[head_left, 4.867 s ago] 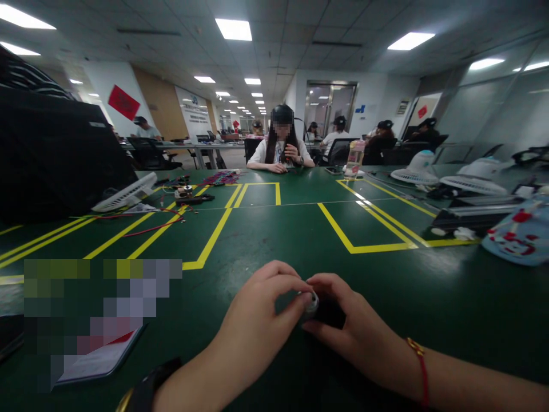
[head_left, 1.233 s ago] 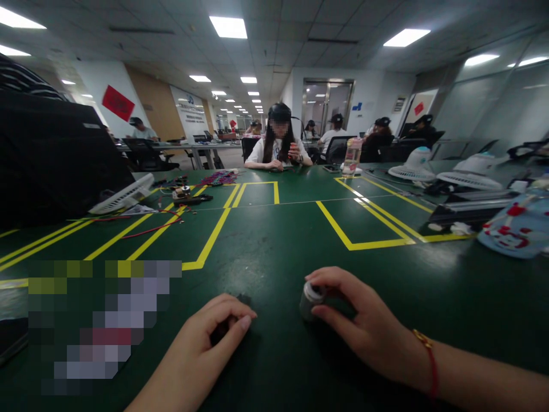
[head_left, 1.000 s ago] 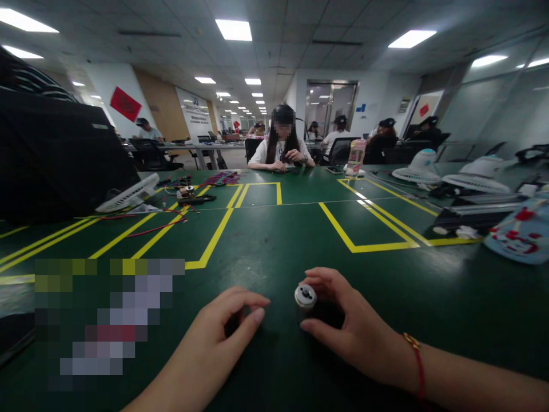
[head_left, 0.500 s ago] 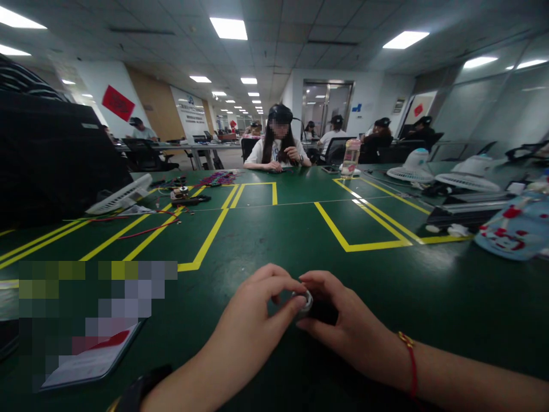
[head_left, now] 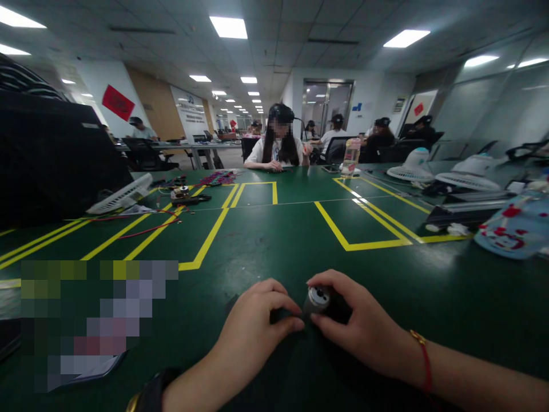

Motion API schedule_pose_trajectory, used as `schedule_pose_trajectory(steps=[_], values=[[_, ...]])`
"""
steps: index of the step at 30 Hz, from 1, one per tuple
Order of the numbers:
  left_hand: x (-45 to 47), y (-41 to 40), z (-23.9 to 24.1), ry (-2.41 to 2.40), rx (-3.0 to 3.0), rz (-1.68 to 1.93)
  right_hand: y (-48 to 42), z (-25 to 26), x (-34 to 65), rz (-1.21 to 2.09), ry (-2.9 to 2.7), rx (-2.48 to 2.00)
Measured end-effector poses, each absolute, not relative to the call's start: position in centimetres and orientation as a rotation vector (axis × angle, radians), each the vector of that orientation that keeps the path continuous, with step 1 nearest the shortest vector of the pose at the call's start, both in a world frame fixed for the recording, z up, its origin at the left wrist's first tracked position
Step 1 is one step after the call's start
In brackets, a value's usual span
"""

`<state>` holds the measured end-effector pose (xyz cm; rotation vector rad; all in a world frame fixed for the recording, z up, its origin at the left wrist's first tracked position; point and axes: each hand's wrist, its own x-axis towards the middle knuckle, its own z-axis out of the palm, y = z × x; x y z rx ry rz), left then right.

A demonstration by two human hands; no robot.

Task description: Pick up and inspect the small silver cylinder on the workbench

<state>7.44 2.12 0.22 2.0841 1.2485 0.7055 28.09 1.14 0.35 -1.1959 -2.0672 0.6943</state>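
A small motor (head_left: pixel 318 298), a silver-grey metal can with a pale round end face and dark holes, stands over the near middle of the green table. My right hand (head_left: pixel 358 315) is closed around its right side, with the fingertips on the far rim and the thumb on the near side. Just left of the motor is my left hand (head_left: pixel 259 323), its thumb and index finger curved with a small gap between the tips. Nothing shows in that gap. The lower fingers of my left hand are partly hidden.
Yellow tape lines (head_left: pixel 377 247) mark the table. At the left lie a white fan (head_left: pixel 120 194), red wires (head_left: pixel 150 230) and electronic parts (head_left: pixel 182 194); a blurred-out patch covers the near left. A blue patterned bottle (head_left: pixel 512 226) stands right. Across sits a person (head_left: pixel 278 146).
My left fingers have come off the motor's top and moved slightly down and left. My right hand now grips the motor, whose end face has come into view, a little further right.
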Motion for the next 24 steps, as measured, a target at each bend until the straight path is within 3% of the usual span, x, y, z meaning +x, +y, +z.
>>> schedule_pose_trajectory(steps=[4,10,15,21,22,24], values=[[5.7,1.7,1.2,1.284,2.005,0.714,2.8,0.9,31.2,0.598,-1.871,-1.384],[0.2,0.3,1.1,1.441,1.829,0.704,5.8,0.8,43.1,0.094,-1.65,-1.869],[-0.9,0.0,0.4,1.456,1.803,0.71,6.6,0.6,49.9,-0.11,-1.594,-2.09],[-0.2,0.1,0.3,1.47,1.821,0.678,5.2,0.2,43.5,-0.468,-1.72,-1.953],[-0.2,0.1,0.3,1.476,1.82,0.676,4.6,0.1,41.0,-0.462,-1.858,-1.846],[-0.2,0.1,0.4,1.485,1.82,0.679,3.1,0.1,35.6,-0.131,-2.212,-1.595]])
